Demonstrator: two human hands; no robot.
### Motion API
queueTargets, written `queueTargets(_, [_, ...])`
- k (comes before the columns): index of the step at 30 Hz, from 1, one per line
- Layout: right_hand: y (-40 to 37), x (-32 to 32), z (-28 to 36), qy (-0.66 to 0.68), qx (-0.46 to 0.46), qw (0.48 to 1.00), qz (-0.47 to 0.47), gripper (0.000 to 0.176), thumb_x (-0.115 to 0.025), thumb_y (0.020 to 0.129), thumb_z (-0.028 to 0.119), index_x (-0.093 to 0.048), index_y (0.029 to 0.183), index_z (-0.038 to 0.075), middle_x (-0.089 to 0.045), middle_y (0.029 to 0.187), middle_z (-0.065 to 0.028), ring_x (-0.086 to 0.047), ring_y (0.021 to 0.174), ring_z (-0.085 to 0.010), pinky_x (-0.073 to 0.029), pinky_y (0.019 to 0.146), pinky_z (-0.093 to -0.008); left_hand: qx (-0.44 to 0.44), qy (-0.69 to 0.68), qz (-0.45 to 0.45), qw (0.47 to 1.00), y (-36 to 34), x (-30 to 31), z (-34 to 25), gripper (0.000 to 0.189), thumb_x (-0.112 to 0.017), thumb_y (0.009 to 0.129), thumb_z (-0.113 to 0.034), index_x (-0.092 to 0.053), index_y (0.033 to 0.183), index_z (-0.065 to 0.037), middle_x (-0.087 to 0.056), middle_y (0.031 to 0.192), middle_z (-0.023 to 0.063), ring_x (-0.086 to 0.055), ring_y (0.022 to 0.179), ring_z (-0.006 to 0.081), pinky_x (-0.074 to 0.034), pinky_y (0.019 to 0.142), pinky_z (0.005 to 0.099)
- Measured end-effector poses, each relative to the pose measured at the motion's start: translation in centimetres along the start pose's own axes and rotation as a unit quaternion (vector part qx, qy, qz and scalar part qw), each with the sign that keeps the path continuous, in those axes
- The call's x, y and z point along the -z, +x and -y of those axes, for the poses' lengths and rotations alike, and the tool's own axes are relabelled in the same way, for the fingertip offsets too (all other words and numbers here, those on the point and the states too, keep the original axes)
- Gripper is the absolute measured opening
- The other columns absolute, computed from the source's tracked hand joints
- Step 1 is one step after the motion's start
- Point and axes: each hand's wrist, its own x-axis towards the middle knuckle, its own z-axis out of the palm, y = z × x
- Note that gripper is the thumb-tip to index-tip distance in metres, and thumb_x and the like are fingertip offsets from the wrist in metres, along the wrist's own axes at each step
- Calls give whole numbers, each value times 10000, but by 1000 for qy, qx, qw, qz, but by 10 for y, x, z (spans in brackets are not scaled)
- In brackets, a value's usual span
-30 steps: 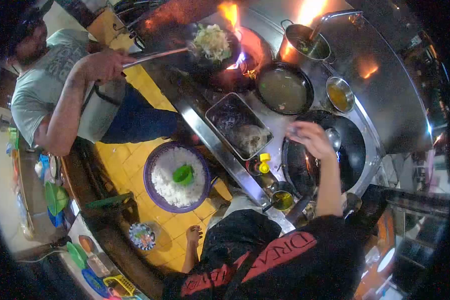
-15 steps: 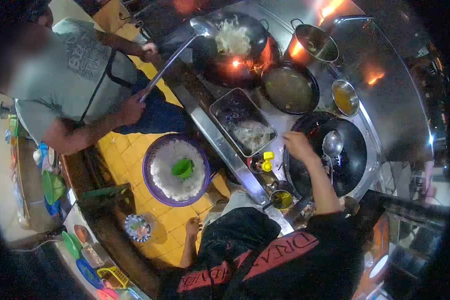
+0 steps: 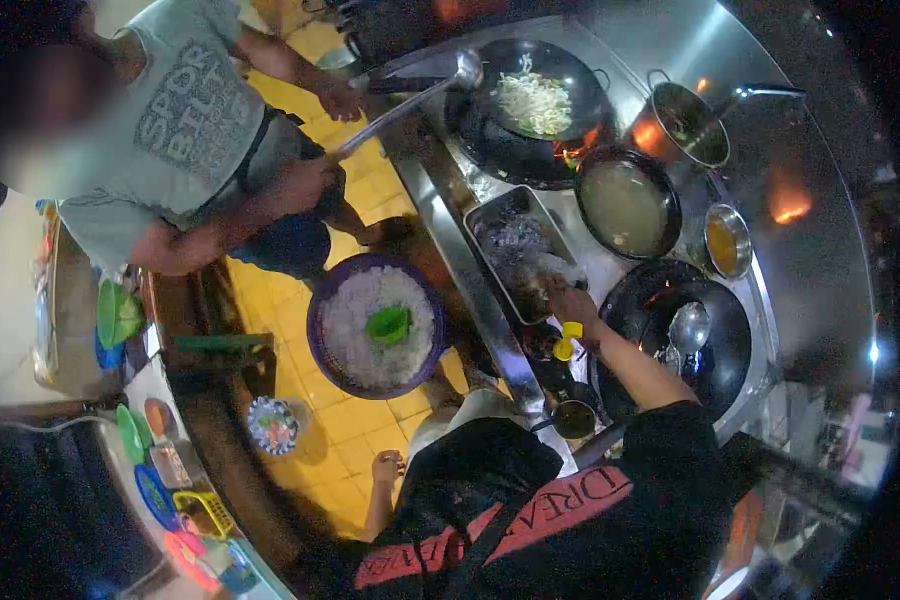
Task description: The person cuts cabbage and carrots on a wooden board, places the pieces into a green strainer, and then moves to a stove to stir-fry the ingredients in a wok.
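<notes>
My right hand (image 3: 570, 302) is at the near end of a rectangular metal tray (image 3: 477, 243), its blurred fingertips down at the pale, wet-looking contents (image 3: 555, 268). Whether they grip anything is not clear. A yellow-capped bottle (image 3: 564, 348) stands just below that wrist. To the right is a black wok (image 3: 625, 300) with a metal ladle (image 3: 690, 327) in it. My left hand (image 3: 387, 467) hangs low beside my leg, empty, with its fingers loosely bent and apart. Nearest to it is a purple basket (image 3: 322, 350) of white rice with a green bowl (image 3: 388, 325) on top.
Across the counter a co-worker (image 3: 200, 140) holds a long ladle (image 3: 400, 115) toward a wok (image 3: 470, 135) of pale strands, with flame beneath. Beyond the tray are a broth pan (image 3: 628, 205), a deep pot (image 3: 692, 122) and a small bowl (image 3: 727, 242) of yellow liquid.
My right hand has moved from the wok's edge left to the tray. The co-worker's ladle has shifted relative to the far wok, and the whole view has turned slightly.
</notes>
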Motion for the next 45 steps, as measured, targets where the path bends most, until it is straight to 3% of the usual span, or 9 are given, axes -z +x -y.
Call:
queueTargets(3, [3, 10, 12, -72, 16, 996, -41, 456, -457, 793, 118, -415, 1244, 65, -500, 1142, -140, -585, 875, -275, -510, 518, -399, -32, 41, 5, 999, 5, 7, 21, 198, -553, 827, -237, -546, 914, -60, -586, 770, 85, -561, 598, 183, -453, 479, 319])
queueTargets(7, [10, 9, 3, -107, 80, 990, -46, 407, -471, 777, 98, -458, 1183, 74, -509, 1052, -84, -557, 918, -243, -521, 583, -353, -57, -285, 183, 939, 8, 9, 23, 250, -525, 808, -299, -581, 887, -69, -576, 736, 85, -562, 616, 214, -460, 491, 348])
queueTargets(15, [16, 2, -8, -55, 167, 979, -106, 401, -476, 776, 126, -470, 1176, 112, -504, 1142, -45, -548, 964, -241, -528, 656, -341, -62, -12, 50, 997, -2, -24, -22, 94, -512, 827, -86, -588, 841, -32, -581, 715, 83, -544, 551, 180, -420, 437, 285])
queueTargets(17, [12, 31, 14, -51, 131, 990, -2, 383, -451, 805, 128, -466, 1187, 133, -479, 1216, -43, -554, 980, -235, -522, 699, -351, -77, -15, 41, 996, -5, -25, -18, 111, -504, 832, -93, -581, 818, -15, -568, 686, 76, -527, 545, 147, -423, 458, 266])
queueTargets(22, [20, 31, 11, -6, 169, 986, -3, 411, -474, 778, 107, -468, 1185, 160, -572, 1043, -61, -601, 814, -293, -502, 667, -388, -127, 76, 27, 989, -13, -24, -11, 119, -496, 843, -93, -562, 838, 5, -564, 683, 68, -519, 536, 140, -435, 478, 261])
queueTargets(25, [27, 15, 3, 11, 219, 975, -12, 434, -503, 740, 82, -475, 1168, 143, -594, 927, -73, -605, 785, -298, -496, 665, -403, -77, -120, 82, 986, 11, -12, 9, 118, -496, 843, -96, -561, 855, 1, -573, 692, 74, -537, 566, 146, -446, 489, 272])
queueTargets(29, [35, -47, -12, 83, 281, 955, -36, 414, -481, 750, 67, -481, 1159, 126, -604, 959, -67, -615, 773, -274, -507, 648, -388, -124, 86, -20, 988, -27, -25, -24, 125, -514, 832, -115, -568, 852, -4, -579, 702, 76, -542, 593, 138, -444, 492, 264])
queueTargets(33, [37, 3, 30, -152, 214, 959, 110, 421, -450, 757, 51, -474, 1171, 126, -613, 987, -44, -632, 704, -231, -512, 532, -327, -92, -57, 50, 993, 14, -10, 22, 164, -519, 842, -162, -577, 866, -10, -592, 722, 71, -543, 595, 130, -445, 507, 260])
queueTargets(45, [42, 17, 18, -70, 261, 959, 83, 344, -500, 760, 177, -525, 1100, 125, -616, 825, -103, -621, 711, -289, -493, 601, -403, -53, -9, -31, 998, -4, -14, 21, 124, -558, 831, -147, -568, 843, -25, -583, 717, 46, -536, 579, 119, -445, 467, 260])
